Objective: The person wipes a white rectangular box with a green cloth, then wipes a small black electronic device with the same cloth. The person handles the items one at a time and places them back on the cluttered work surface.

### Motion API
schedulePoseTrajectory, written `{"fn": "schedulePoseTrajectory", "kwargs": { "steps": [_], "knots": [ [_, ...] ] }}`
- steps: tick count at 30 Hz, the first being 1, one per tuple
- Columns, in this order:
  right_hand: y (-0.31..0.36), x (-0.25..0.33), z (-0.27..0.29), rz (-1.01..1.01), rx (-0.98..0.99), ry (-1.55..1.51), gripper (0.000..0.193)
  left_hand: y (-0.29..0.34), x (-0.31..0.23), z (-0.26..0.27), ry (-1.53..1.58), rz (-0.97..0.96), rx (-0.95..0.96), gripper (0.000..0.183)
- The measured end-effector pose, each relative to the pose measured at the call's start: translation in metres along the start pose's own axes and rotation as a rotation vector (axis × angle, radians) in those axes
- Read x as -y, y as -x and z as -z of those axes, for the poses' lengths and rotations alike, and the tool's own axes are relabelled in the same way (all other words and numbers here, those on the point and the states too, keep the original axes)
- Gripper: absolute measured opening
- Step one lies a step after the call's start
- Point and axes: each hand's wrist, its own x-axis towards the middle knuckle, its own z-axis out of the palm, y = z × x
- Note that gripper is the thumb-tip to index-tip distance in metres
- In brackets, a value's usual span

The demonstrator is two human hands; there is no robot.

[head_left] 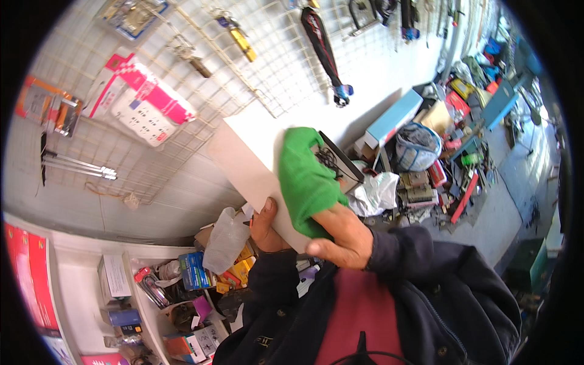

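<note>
The left grip [267, 230] pinches the white board [248, 165] by its left edge. Green cloth [304, 176] hides the right grip's fingers; nobody can tell their squeeze.

On the wall grid to your left, the pink-and-white package [137, 100] carries rows of small dark print below its pink band. Lower down, the upright white box [114, 277] on your shelf has lines of fine print — too small to make out. Near it, a pale carton [208, 339] bears bold dark characters, and the blue box [194, 271] shows light lettering, blurred. Your own dark jacket [274, 322] has yellowish letters on the chest — partly lost in a fold.
</note>
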Motion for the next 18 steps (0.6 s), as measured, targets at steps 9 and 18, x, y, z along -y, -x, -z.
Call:
{"fn": "schedulePoseTrajectory", "kwargs": {
  "steps": [9, 18],
  "knots": [
    [-0.033, -0.027, 0.051, -0.447, -0.472, -0.438, 0.065, 0.035, 0.045, -0.058, 0.009, 0.17, 0.235, 0.037],
    [0.054, -0.035, 0.061, -0.449, -0.836, -0.362, 0.09, 0.003, 0.073, -0.083, -0.142, 0.035, 0.37, 0.038]
  ]
}}
